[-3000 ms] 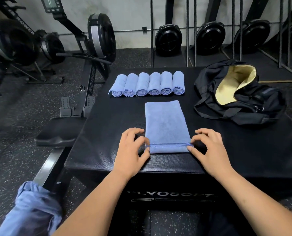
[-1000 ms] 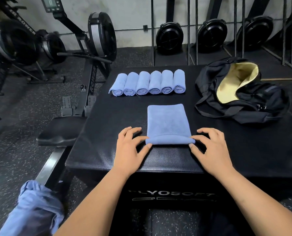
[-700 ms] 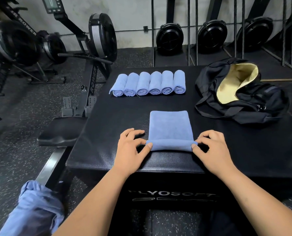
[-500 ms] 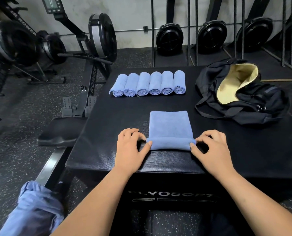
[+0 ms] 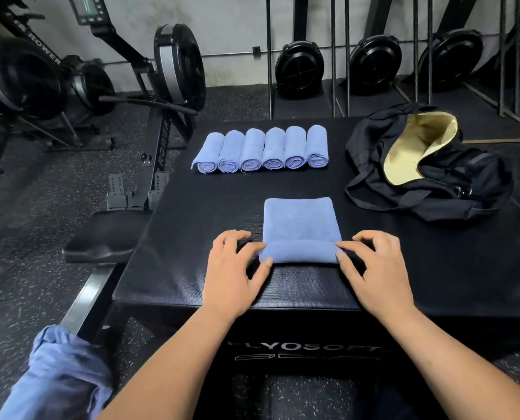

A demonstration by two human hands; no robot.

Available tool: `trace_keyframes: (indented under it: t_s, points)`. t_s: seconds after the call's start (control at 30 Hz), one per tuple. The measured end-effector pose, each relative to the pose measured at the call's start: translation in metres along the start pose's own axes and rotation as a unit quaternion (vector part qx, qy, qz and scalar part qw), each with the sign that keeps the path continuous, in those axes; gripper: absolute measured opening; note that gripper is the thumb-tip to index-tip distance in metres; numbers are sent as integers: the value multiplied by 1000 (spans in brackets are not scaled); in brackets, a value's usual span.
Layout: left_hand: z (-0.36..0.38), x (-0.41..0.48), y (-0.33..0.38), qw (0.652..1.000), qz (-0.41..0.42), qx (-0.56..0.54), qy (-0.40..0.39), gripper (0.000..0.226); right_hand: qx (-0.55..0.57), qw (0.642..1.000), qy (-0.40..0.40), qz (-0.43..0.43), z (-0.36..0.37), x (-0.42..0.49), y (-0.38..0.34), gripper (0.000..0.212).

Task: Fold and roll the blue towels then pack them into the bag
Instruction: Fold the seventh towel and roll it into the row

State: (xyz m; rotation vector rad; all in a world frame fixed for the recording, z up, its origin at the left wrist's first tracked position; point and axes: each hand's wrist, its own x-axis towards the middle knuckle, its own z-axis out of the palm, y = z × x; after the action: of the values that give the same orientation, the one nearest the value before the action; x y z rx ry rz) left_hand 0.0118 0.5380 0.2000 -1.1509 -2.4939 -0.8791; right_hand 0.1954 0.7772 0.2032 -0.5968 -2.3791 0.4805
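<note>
A folded blue towel (image 5: 300, 219) lies in the middle of the black plyo box (image 5: 192, 274), its near end rolled into a tube. My left hand (image 5: 233, 274) pinches the left end of that roll between thumb and fingers. My right hand (image 5: 373, 271) pinches the right end the same way. Several rolled blue towels (image 5: 261, 150) lie side by side in a row at the back of the box. The black bag (image 5: 452, 183) sits at the back right, unzipped, showing a yellow lining.
A heap of loose blue towels (image 5: 58, 377) sits low at the left, off the box. A rowing machine (image 5: 161, 95) with its seat (image 5: 101, 241) stands close on the left. Fan wheels and metal rack bars line the back wall.
Over three seconds the roll has grown thicker and travelled away from me along the towel, shortening the flat part. Both hands stayed at its ends.
</note>
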Motion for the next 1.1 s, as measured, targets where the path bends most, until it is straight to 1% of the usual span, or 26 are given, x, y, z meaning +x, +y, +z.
trace_keyframes:
  t_s: [0.1, 0.17, 0.2, 0.3, 0.43, 0.47, 0.53, 0.63, 0.73, 0.87, 0.93, 1.1]
  points:
    - [0, 1, -2, 1000, -2, 2, -31, 41, -15, 1000, -27, -2, -1, 0, -1, 35]
    - [0, 2, -4, 999, -8, 6, -38, 40, -29, 998, -51, 2, -1, 1, -1, 43]
    - [0, 2, -4, 999, -13, 6, -39, 39, -33, 998, -56, 5, -1, 2, 0, 44]
    - [0, 3, -4, 999, -29, -10, -42, 34, -30, 998, -57, 11, -1, 3, 2, 37]
    - [-1, 2, -7, 997, -36, -62, -39, 31, 11, 998, -55, 23, -1, 3, 3, 24]
    - [-2, 2, -8, 996, -31, -73, -37, 30, 21, 998, -55, 23, -1, 3, 3, 23]
    - [-2, 0, -7, 996, -19, -85, -35, 28, 42, 997, -55, 23, -2, 3, 5, 29]
    - [-3, 0, -6, 995, -18, -84, -42, 28, 78, 995, -60, 26, -3, 3, 7, 31]
    - [-3, 1, -5, 996, -32, -75, -40, 29, 80, 995, -52, 30, -4, 3, 6, 31]
    - [-3, 2, -1, 998, -26, -53, -27, 19, 83, 995, -27, 47, -6, 2, -2, 18]
    - [-5, 2, 2, 998, -13, -57, -24, 18, 93, 994, -25, 54, -10, 2, -5, 25]
    - [-5, 0, 3, 999, 4, -50, -8, 19, 79, 997, -21, 16, -9, -1, -5, 13]
